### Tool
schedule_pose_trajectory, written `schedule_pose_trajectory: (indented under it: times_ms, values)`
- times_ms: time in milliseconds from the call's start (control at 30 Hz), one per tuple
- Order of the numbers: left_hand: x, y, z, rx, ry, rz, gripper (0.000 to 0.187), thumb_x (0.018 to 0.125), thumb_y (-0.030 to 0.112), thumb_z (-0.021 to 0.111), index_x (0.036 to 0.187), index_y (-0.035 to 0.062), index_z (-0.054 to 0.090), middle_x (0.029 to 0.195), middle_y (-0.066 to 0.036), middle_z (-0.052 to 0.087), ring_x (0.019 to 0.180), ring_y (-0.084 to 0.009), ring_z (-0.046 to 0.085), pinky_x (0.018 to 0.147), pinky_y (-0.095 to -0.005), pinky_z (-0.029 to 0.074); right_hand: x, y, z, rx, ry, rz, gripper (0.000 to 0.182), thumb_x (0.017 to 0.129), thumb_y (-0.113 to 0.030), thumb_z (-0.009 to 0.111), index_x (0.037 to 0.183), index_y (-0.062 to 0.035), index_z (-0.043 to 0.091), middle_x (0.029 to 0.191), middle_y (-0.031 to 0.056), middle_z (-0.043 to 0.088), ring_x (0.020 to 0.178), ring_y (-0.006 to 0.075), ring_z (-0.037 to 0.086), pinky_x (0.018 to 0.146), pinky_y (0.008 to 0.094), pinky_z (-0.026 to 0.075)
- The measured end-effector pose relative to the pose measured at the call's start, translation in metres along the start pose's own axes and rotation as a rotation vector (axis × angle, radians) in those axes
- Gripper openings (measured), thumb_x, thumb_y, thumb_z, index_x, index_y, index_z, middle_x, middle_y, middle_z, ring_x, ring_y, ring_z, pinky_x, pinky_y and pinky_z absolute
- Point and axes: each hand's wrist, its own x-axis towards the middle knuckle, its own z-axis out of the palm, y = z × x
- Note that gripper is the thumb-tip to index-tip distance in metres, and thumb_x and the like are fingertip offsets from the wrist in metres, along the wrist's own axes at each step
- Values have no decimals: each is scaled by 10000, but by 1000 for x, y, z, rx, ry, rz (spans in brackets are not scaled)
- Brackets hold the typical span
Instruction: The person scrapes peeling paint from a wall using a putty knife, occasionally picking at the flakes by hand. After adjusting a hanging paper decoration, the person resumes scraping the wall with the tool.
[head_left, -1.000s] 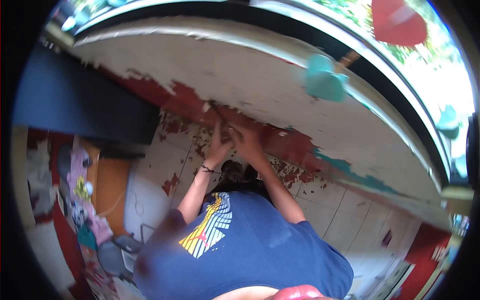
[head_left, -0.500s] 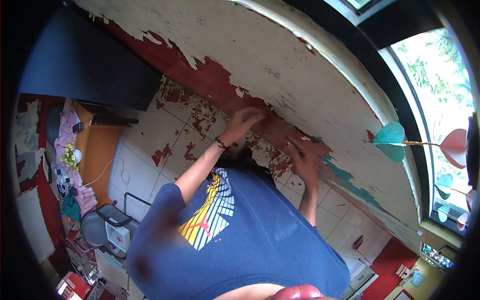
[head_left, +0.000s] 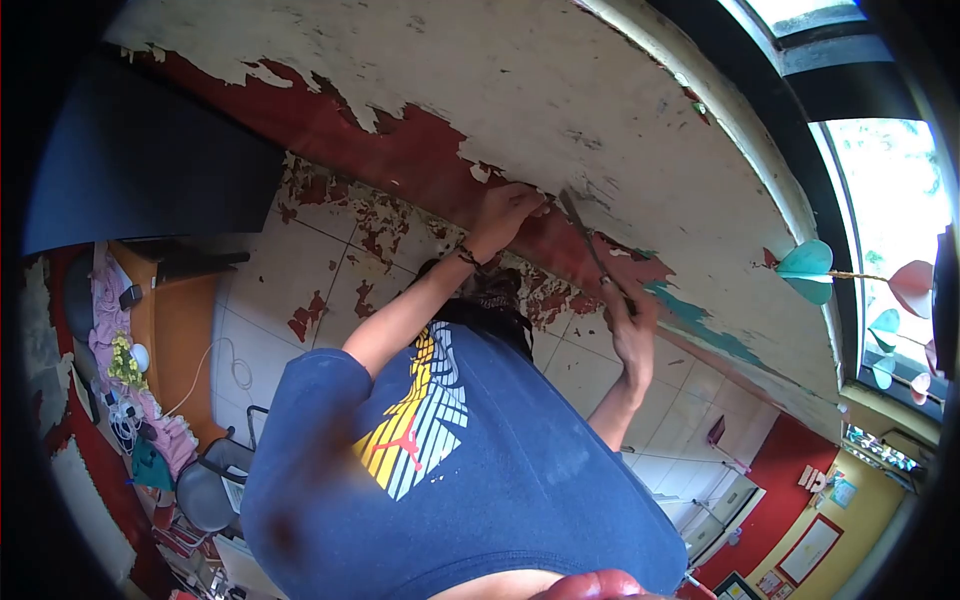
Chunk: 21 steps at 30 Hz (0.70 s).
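Observation:
My left hand [head_left: 508,212], with a dark bracelet at the wrist, is at the torn edge of the pale paint layer [head_left: 470,90]. Its fingers are bent together against the wall; what they pinch, if anything, is too small to tell. To the right, my right hand [head_left: 628,305] is closed around the lower end of a thin, dark, long tool [head_left: 585,228]. The tool's far tip touches the pale paint just right of my left hand. Red paint [head_left: 420,150] shows below the torn edge, with a teal patch [head_left: 700,335] farther right.
Paint flakes [head_left: 380,230] litter the tiled floor [head_left: 300,260]. At the left are a dark panel [head_left: 150,150], a wooden table [head_left: 175,330] with a pink cloth, and a grey chair [head_left: 210,490]. Paper hearts [head_left: 805,272] hang by the window at the right.
The view has shifted slightly. My left hand has moved up to the torn paint edge. My right hand, blurred before, now shows closed around the tool, whose tip is on the wall.

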Motion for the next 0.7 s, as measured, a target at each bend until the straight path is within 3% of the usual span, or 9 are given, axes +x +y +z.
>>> schedule_pose_trajectory:
  times_ms: [133,300,333,500,567,600,633,667,700]
  values:
    - [1,-2,-7,159,32,94,208,947,151,614,935,-47,678,830,-91,714,771,-114,653,696,-272,490,0,-17,16,-65,36,-240,338,950,-121,641,1267,-7,662,1029,147,734,894,171,657,850,293,496]
    - [-17,-23,-20,211,-7,112,205,942,156,607,859,-25,656,743,-51,658,718,-108,616,667,-281,477,8,-10,16,-12,16,-142,330,956,-142,638,1255,-5,666,1112,184,726,1029,200,672,940,333,486]
    - [-22,-25,-20,206,-8,110,205,942,156,607,859,-25,656,743,-51,658,718,-108,616,667,-281,477,14,-19,28,-63,-2,-245,330,953,-131,639,1256,-3,665,1116,189,726,1040,203,673,936,337,491]
    - [-23,-4,-19,501,-105,-87,221,920,202,669,839,-3,678,774,-65,695,718,-121,623,658,-303,481,4,-21,32,-172,-47,-361,327,951,-111,634,1256,1,664,1109,186,728,1040,210,674,930,340,497]
    - [-26,27,-18,510,-52,-54,200,913,197,697,919,-1,672,773,-52,684,733,-124,640,683,-310,510,-4,-8,7,52,2,-28,321,951,-104,632,1252,2,667,1107,166,728,1043,200,662,931,333,491]
    - [-28,34,-18,527,-22,-36,221,905,193,725,999,1,665,772,-38,672,749,-128,658,709,-316,539,1,-1,3,51,-1,-32,321,951,-104,632,1252,2,667,1107,166,728,1043,200,662,931,333,491]
    - [-29,32,-16,528,-20,-32,221,905,193,725,999,1,665,772,-38,672,749,-128,658,709,-316,539,7,9,2,43,0,-116,330,963,-111,627,1283,-39,663,967,67,679,844,118,583,747,270,442]
    - [-33,26,-10,432,39,133,282,892,184,738,1091,11,641,923,-74,678,873,-151,665,787,-334,545,11,18,2,35,1,-200,344,975,-117,623,1315,-80,659,826,-31,629,645,36,505,563,208,394]
    - [-36,21,-4,333,95,295,368,878,176,751,1183,20,617,1075,-109,684,996,-175,673,866,-351,551,18,23,9,34,4,-202,344,975,-117,623,1315,-80,659,826,-31,629,645,36,505,563,208,394]
